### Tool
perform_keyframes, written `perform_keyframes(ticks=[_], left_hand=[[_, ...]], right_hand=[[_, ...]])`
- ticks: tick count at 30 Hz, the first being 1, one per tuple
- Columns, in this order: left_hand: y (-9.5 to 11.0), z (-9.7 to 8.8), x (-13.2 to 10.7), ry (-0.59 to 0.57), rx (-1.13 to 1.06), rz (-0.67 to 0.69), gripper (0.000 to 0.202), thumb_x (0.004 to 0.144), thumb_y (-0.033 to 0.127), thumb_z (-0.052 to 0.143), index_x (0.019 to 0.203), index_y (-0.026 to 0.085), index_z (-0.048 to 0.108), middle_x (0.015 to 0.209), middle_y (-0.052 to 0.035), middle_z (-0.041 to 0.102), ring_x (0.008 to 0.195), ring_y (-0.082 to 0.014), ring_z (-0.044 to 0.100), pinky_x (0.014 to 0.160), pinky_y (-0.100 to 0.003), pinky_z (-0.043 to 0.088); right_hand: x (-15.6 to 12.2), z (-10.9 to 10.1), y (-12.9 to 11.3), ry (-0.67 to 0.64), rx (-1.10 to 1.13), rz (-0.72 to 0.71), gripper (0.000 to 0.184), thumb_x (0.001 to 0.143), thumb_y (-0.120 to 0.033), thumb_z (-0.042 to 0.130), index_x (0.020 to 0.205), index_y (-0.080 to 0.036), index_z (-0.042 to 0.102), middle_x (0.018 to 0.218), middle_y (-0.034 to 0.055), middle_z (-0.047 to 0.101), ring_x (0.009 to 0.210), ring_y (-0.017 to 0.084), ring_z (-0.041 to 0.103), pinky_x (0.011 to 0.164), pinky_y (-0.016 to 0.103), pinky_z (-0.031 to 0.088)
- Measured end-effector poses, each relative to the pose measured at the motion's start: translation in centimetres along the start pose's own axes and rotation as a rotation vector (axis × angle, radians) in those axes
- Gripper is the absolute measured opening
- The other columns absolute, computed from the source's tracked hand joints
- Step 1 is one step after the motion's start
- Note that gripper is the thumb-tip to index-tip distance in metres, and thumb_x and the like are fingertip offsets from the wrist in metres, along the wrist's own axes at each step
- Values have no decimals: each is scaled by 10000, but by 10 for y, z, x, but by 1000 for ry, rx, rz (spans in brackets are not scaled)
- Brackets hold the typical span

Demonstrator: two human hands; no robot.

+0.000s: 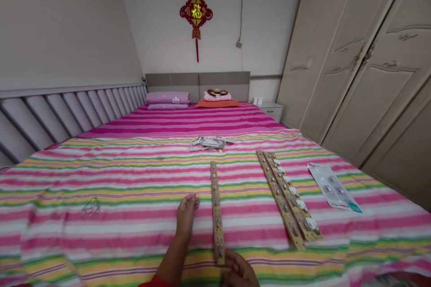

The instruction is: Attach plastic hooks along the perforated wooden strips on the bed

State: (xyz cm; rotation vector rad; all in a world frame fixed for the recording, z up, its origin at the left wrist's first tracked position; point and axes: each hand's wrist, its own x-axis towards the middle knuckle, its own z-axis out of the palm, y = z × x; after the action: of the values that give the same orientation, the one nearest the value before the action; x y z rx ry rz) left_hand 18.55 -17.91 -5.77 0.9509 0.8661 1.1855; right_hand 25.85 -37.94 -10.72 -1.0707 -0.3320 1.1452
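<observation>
A narrow tan strip with a row of small metal pieces along it lies lengthwise on the striped bedspread in front of me. My right hand is at its near end, fingertips closed on the right edge. Just left of the strip, my left hand hovers with its fingers curled together; whether a small piece is between them is too unclear to see. To the right lie two more strips side by side, a strip with metal pieces and a strip with white round pieces.
A clear plastic packet lies beyond the strip. On the right is a blister pack with small items. Thin wire-like pieces rest at left. Pillows stand by the headboard; a wardrobe lines the right.
</observation>
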Motion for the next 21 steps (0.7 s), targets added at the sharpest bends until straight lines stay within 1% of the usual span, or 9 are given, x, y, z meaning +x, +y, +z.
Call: perform_keyframes(ticks=[2, 3, 7, 10, 13, 15, 18, 21], left_hand=[[2, 0, -1, -15, 19, 7, 412, 581, 428, 753, 844, 126, 654, 718, -39, 664, 656, -132, 613, 659, -267, 495], [3, 0, -1, -22, 28, 12, 418, 575, 433, 754, 840, 126, 656, 717, -41, 667, 657, -134, 615, 658, -268, 495], [2, 0, 0, -37, 27, 17, 434, 549, 442, 763, 833, 131, 657, 707, -33, 672, 653, -130, 616, 650, -259, 492], [1, 0, 1, -38, 12, 19, 426, 538, 428, 774, 822, 134, 654, 703, -32, 677, 647, -127, 617, 647, -258, 495], [1, 0, 2, -32, 11, 19, 415, 528, 417, 779, 805, 133, 656, 693, -31, 679, 637, -129, 619, 639, -258, 499], [3, 1, 3, -24, 10, 6, 422, 509, 412, 787, 795, 130, 657, 687, -31, 679, 637, -132, 622, 635, -256, 502], [2, 1, 4, -16, 0, -5, 437, 480, 410, 799, 785, 130, 658, 688, -28, 679, 636, -134, 624, 630, -254, 507], [-1, 0, 6, -25, 0, -2, 432, 492, 417, 797, 787, 133, 659, 690, -24, 678, 644, -136, 626, 633, -255, 510]], right_hand=[[-1, 7, -1, -73, 5, 36, 521, 458, -327, 851, 931, -208, 669, 817, 50, 713, 450, 133, 608, 401, 218, 404], [-1, 11, -3, -84, 4, 41, 509, 467, -336, 850, 925, -202, 671, 850, 62, 716, 481, 147, 628, 400, 218, 411], [0, 22, -7, -38, 21, 50, 450, 525, -425, 828, 873, -178, 686, 886, 84, 722, 531, 163, 658, 391, 210, 433], [1, 22, -7, -26, 58, 55, 462, 512, -435, 839, 869, -178, 696, 873, 81, 726, 561, 176, 674, 409, 215, 451], [2, 16, -9, -30, 118, 48, 464, 495, -410, 855, 864, -171, 706, 843, 77, 730, 599, 192, 684, 451, 236, 471], [1, 9, -16, -31, 167, 44, 445, 498, -376, 862, 861, -166, 712, 830, 77, 735, 618, 186, 687, 478, 235, 475], [-4, -5, -31, -43, 209, 31, 415, 508, -345, 865, 855, -168, 722, 831, 74, 743, 639, 169, 689, 527, 231, 496], [-9, -21, -48, -21, 193, 9, 397, 535, -338, 855, 871, -175, 721, 866, 76, 747, 682, 170, 696, 587, 241, 521]])
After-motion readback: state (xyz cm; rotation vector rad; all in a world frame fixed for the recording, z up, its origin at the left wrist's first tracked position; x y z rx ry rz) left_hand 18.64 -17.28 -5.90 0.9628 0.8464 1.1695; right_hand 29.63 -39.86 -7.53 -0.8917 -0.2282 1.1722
